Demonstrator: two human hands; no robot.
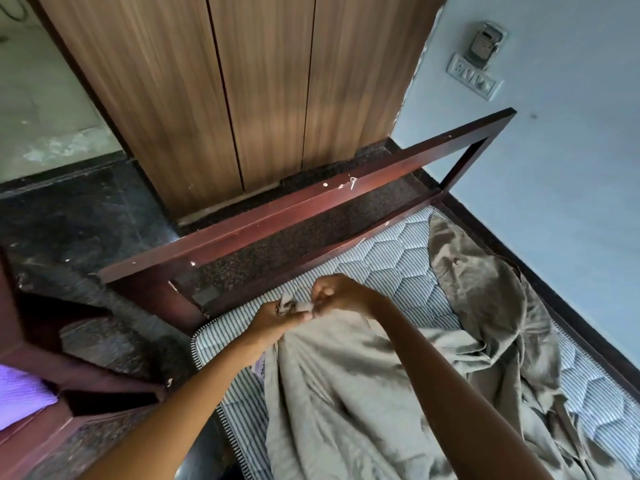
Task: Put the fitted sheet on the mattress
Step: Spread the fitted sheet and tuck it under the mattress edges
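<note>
Head view, nearest first: we see the grey-olive fitted sheet [346, 393] lying crumpled over the striped, quilted mattress [391, 258], covering its middle and trailing toward the right edge. Further on, our left hand [277, 317] and right hand [343, 296] meet near the mattress's far left corner. Both have their fingers curled, pinching one bunched corner of the sheet (the hands nearly touch). Beyond them stands the dark wooden bed frame [311, 202], then the dark floor [86, 209], a wood-grain wardrobe [225, 81] and a wall switch [474, 77].

Wooden wardrobe [242, 98], wall switch [474, 76], dark floor [86, 216]
</note>
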